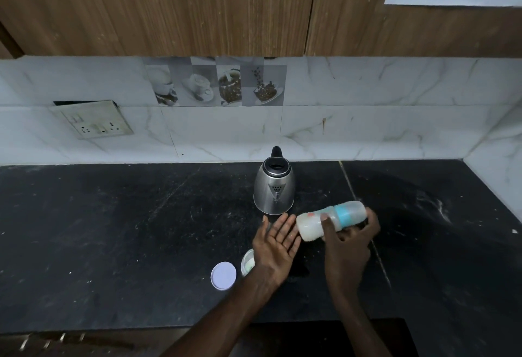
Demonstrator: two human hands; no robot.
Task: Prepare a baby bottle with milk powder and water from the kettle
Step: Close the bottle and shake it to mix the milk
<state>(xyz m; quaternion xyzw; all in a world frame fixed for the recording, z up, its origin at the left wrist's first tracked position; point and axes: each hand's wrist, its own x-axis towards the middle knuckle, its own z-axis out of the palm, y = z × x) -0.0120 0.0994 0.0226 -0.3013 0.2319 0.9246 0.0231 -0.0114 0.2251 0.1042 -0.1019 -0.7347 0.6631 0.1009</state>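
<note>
While your right hand (350, 241) grips the baby bottle (313, 225) sideways over the worktop (113, 229) middle, your left hand (278, 241) spreads open beside it, kettle (274, 187) behind.

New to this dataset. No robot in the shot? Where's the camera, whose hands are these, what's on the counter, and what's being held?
There is no robot here. A person does the task bare-handed, and the single picture comes from a wide-angle camera on their head, looking forward and down.

The right hand grips a baby bottle tipped on its side. It has white, milky liquid inside and its teal collar points away from the other hand. The left hand is open, palm up, right beside the bottle's base and holding nothing.

On the black countertop a steel kettle stands just behind the hands. Nearer the person lie a round white lid and a small open container, which the left wrist partly hides.
</note>
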